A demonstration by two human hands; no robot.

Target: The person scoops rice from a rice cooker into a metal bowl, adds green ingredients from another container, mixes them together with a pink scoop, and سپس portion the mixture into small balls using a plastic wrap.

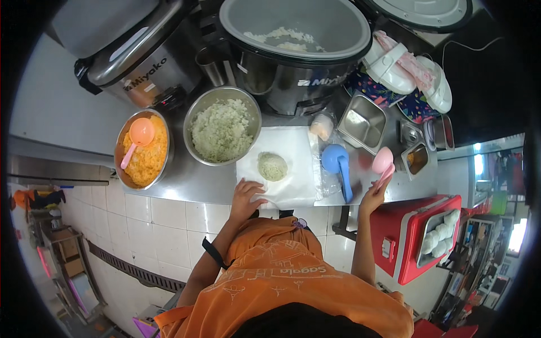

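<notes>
My left hand (248, 197) rests at the near left corner of a stack of white paper sheets (296, 186), fingers apart. On the paper lies a rounded mound of pale green rice (272, 166). My right hand (373, 195) grips the handle of a pink plastic scoop (383, 160) at the table's near edge. Between the paper and that scoop lies a blue scoop (334, 159) on clear plastic. Behind the paper's left side stands a steel bowl of pale green rice (222, 131). Further left, an orange-pink scoop (141, 132) lies on orange rice (148, 162) in another steel bowl.
A large open Miyako rice cooker (279, 80) with some rice stands behind the paper, a closed one (148, 80) at back left. Steel pans (363, 122), (416, 159) and patterned containers with white lids (393, 72) stand right. A red cooler box (397, 241) sits below the table's right end.
</notes>
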